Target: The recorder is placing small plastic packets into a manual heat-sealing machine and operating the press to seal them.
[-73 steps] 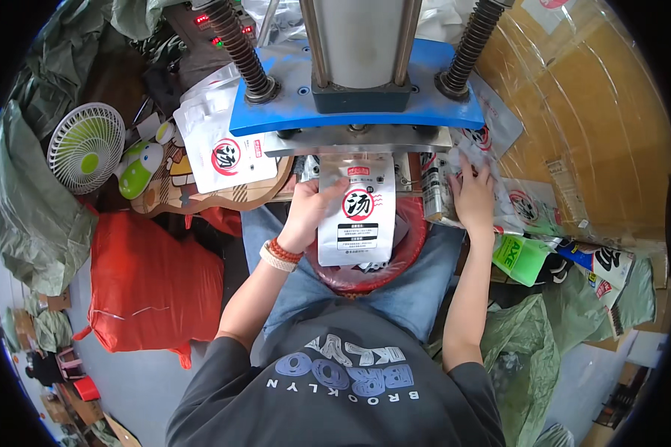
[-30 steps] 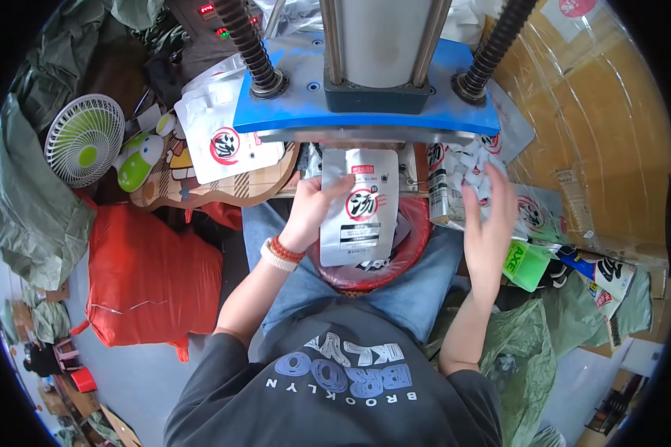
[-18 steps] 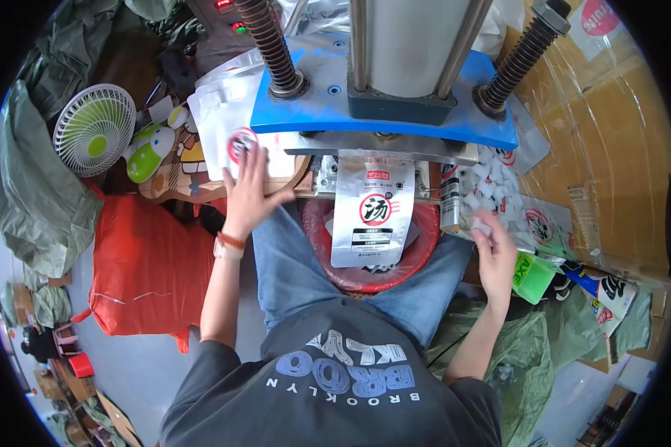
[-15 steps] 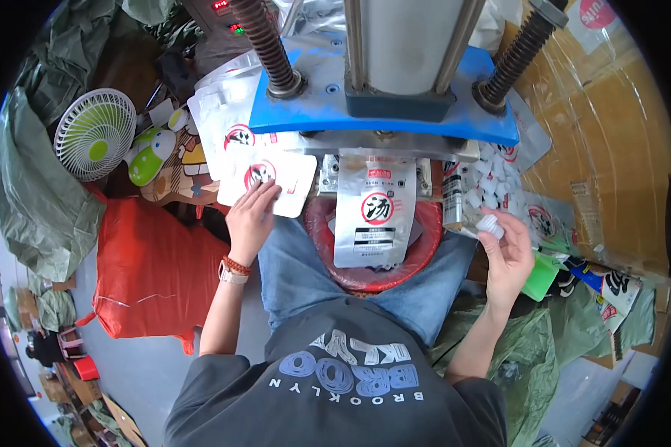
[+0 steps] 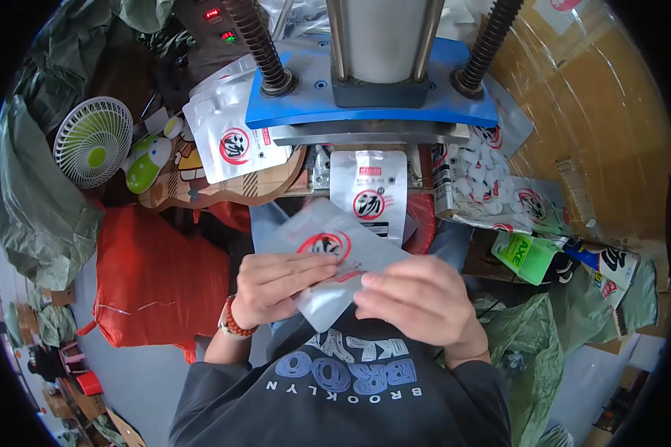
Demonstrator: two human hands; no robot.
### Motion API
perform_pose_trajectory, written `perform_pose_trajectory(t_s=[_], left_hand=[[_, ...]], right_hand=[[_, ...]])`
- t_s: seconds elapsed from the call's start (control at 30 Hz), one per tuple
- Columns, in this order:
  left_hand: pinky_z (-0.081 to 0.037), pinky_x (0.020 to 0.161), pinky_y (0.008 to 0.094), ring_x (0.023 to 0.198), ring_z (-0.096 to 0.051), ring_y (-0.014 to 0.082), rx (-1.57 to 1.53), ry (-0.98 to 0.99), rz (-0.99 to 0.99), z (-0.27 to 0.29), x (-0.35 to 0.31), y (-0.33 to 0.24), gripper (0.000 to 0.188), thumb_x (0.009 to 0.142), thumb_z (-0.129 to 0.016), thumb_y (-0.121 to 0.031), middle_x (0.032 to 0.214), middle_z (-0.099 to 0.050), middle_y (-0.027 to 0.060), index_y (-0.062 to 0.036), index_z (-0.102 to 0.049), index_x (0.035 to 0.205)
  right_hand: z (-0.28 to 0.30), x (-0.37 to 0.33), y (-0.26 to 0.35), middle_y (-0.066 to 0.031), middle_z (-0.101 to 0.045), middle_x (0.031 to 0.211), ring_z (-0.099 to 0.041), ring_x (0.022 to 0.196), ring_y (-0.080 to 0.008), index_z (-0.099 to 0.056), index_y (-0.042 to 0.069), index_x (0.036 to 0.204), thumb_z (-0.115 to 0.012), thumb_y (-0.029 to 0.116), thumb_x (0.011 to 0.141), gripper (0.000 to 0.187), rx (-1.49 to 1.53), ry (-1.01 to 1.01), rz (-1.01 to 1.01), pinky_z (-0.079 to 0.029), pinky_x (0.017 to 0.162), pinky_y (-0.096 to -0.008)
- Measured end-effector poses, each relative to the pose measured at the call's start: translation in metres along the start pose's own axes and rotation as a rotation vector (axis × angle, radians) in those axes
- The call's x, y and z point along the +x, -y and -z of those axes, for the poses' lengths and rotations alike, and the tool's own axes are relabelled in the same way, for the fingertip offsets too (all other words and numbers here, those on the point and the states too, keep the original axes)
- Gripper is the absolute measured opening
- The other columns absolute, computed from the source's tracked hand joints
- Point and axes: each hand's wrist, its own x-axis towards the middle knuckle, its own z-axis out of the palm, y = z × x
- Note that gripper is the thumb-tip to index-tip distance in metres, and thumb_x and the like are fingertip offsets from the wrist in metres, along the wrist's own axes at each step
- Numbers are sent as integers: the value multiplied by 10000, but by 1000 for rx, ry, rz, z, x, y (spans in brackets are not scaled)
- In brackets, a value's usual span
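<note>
A silver foil pouch (image 5: pixel 365 242) with a red ring and black mark is tilted in front of my chest. My left hand (image 5: pixel 279 287) lies across its left part and grips it. My right hand (image 5: pixel 421 298) has its fingers curled together at the pouch's right edge, slightly blurred. Whatever these fingers hold is hidden. Behind them, a second foil pouch (image 5: pixel 369 175) hangs from the front of a press with a blue plate (image 5: pixel 373 104). Small white plastic caps (image 5: pixel 484 175) lie heaped in a box to the right. More foil pouches (image 5: pixel 235 141) are stacked at the left.
A patterned board (image 5: pixel 194 190) carries the pouch stack. At the left stand a small white fan (image 5: pixel 93 141) and a large red bag (image 5: pixel 156 279). A tall cardboard box (image 5: pixel 589 127) is on the right, with a green bottle (image 5: pixel 525 253) below it. Part of a red basin (image 5: pixel 423 223) shows under the press.
My left hand has brought a pouch from the stack to my chest. My right hand, which was pinching a white cap by the box, has moved left to the pouch; the cap is now hidden.
</note>
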Motion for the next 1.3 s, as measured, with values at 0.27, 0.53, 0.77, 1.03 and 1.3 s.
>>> perform_pose_trajectory(t_s=[0.27,0.53,0.77,1.03,1.3], left_hand=[[-504,578,230,660,-644,88,-917,-242,1065,-96,21,72,242,917,-667,-182,787,-710,77,56,-708,906],[-520,697,255,796,-656,94,-961,-275,1072,-88,54,90,219,908,-656,-146,926,-710,44,30,-695,1032],[-277,1083,570,1363,-392,300,1038,-54,624,-13,-5,154,759,845,-683,-444,1460,-438,124,-81,-390,1444],[-490,590,269,652,-660,178,368,-383,520,-6,-42,92,333,748,-652,68,869,-704,139,-69,-722,1043],[-572,744,302,927,-711,229,325,-129,80,-12,-1,2,330,666,-661,50,970,-736,64,-55,-734,970]], right_hand=[[29,5,-17,-160,-621,1201,-568,1130,-314,-593,-30,1178,-773,143,776,474,-223,-284,-375,-421,982,-413],[14,-85,-93,-183,-624,1064,-563,1003,-363,-584,5,1123,-495,226,995,270,-643,52,-868,-423,886,-444],[15,-119,-96,-144,-613,993,-570,913,-310,-568,44,1156,-525,275,985,291,-468,54,-949,-415,873,-407],[19,-51,-45,-42,-612,971,-578,870,-114,-579,16,1169,-665,-6,868,314,11,-510,-902,-464,807,-249],[3,12,13,-66,-597,941,-591,907,-261,-693,32,999,-765,58,657,351,-260,99,-169,-483,780,-391]])
